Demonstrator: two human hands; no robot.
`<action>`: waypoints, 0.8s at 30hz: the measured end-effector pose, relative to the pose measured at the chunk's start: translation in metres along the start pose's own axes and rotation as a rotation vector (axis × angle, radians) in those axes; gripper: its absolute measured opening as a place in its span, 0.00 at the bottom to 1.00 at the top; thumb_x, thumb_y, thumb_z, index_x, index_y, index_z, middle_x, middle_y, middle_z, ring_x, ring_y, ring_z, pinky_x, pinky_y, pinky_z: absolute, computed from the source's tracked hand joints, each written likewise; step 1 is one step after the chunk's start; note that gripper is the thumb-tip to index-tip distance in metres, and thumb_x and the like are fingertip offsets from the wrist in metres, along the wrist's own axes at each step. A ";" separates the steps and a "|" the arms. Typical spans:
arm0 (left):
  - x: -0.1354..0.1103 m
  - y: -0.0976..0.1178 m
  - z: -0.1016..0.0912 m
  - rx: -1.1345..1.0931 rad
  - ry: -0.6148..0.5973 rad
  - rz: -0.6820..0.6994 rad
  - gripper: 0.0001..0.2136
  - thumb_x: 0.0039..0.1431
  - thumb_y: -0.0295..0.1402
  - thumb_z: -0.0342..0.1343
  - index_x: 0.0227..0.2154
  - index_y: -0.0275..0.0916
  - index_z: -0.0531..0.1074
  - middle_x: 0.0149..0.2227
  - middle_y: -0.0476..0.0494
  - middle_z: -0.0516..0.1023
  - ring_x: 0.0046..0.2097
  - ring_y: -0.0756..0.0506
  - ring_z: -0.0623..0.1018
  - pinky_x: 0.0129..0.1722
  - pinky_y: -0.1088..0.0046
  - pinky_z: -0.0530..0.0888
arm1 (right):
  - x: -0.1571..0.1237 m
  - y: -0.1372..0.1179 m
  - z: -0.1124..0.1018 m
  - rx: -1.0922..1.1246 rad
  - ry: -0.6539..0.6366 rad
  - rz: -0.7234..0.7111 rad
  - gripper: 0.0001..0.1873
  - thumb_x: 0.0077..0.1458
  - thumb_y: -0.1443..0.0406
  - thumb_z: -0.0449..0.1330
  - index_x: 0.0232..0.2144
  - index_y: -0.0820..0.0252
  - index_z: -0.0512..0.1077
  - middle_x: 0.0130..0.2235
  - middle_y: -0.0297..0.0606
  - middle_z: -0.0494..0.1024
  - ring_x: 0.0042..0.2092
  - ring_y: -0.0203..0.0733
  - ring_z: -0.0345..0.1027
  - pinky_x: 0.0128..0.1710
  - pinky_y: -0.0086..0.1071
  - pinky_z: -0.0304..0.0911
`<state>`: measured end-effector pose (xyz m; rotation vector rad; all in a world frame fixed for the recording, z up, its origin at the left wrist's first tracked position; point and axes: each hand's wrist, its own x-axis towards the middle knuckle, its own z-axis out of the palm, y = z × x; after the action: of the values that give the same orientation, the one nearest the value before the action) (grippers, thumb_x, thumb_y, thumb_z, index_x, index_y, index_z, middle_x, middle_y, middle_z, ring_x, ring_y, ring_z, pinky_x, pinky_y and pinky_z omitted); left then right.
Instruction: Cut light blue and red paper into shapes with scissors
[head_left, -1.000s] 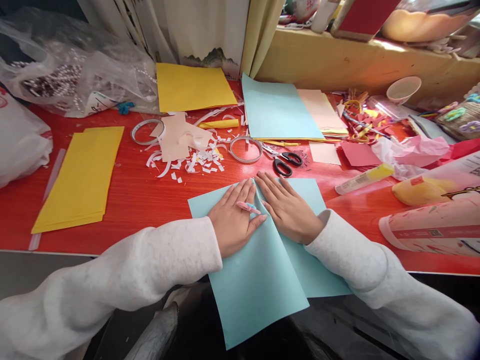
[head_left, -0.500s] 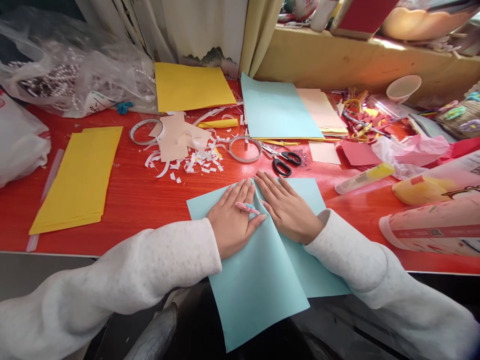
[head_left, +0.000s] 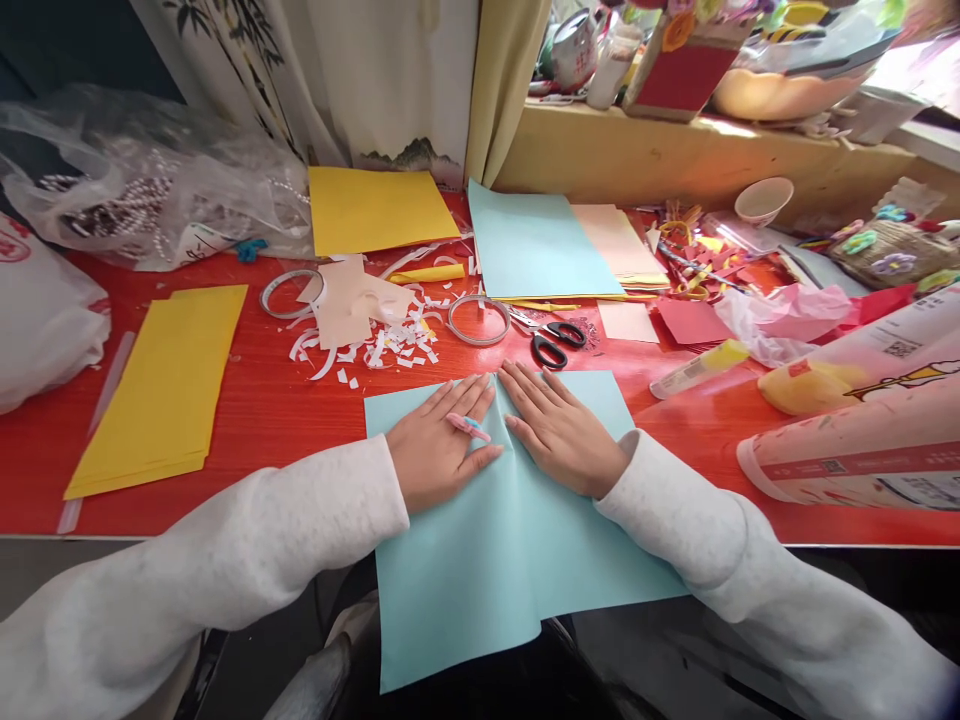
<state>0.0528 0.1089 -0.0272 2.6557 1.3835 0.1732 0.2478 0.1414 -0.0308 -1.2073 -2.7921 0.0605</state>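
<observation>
A large light-blue sheet of paper (head_left: 465,560) lies over the front edge of the red table, with a raised crease running down its middle. My left hand (head_left: 442,440) rests flat on the sheet, left of the crease, fingers stretched out; a pink and blue ring is on one finger. My right hand (head_left: 562,425) lies flat just right of the crease, fingers extended forward. The fingertips of both hands come close together at the sheet's far edge. Just beyond them are black-handled scissors (head_left: 551,340) and a roll of clear tape (head_left: 480,318).
Yellow paper strips (head_left: 165,390) lie at left, near a plastic bag of beads (head_left: 127,210). Paper scraps (head_left: 397,335) and another tape roll (head_left: 268,300) sit behind. A blue sheet (head_left: 540,240), a glue stick (head_left: 697,370) and a large cylindrical container (head_left: 847,460) are further right.
The sheet's left half has spread out to the left and lies flatter around the crease. Both hands stay flat on it. The whole view has shifted slightly.
</observation>
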 end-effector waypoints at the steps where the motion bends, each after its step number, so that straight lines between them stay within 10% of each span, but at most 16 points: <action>1: 0.000 0.000 0.001 -0.001 0.003 -0.002 0.32 0.60 0.48 0.31 0.61 0.30 0.45 0.64 0.37 0.44 0.64 0.44 0.46 0.62 0.62 0.48 | 0.000 0.000 0.000 0.001 0.006 -0.003 0.30 0.62 0.57 0.35 0.61 0.68 0.44 0.64 0.44 0.44 0.65 0.38 0.33 0.62 0.42 0.39; 24: -0.003 0.003 -0.006 0.004 -0.084 0.046 0.33 0.59 0.50 0.32 0.61 0.31 0.46 0.64 0.39 0.44 0.64 0.44 0.44 0.62 0.63 0.47 | -0.003 0.004 -0.002 0.021 0.026 -0.062 0.30 0.62 0.57 0.37 0.61 0.70 0.46 0.63 0.44 0.45 0.65 0.39 0.33 0.62 0.41 0.40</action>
<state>0.0530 0.1054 -0.0211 2.6665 1.2998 0.0622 0.2528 0.1425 -0.0297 -1.1083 -2.7970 0.0691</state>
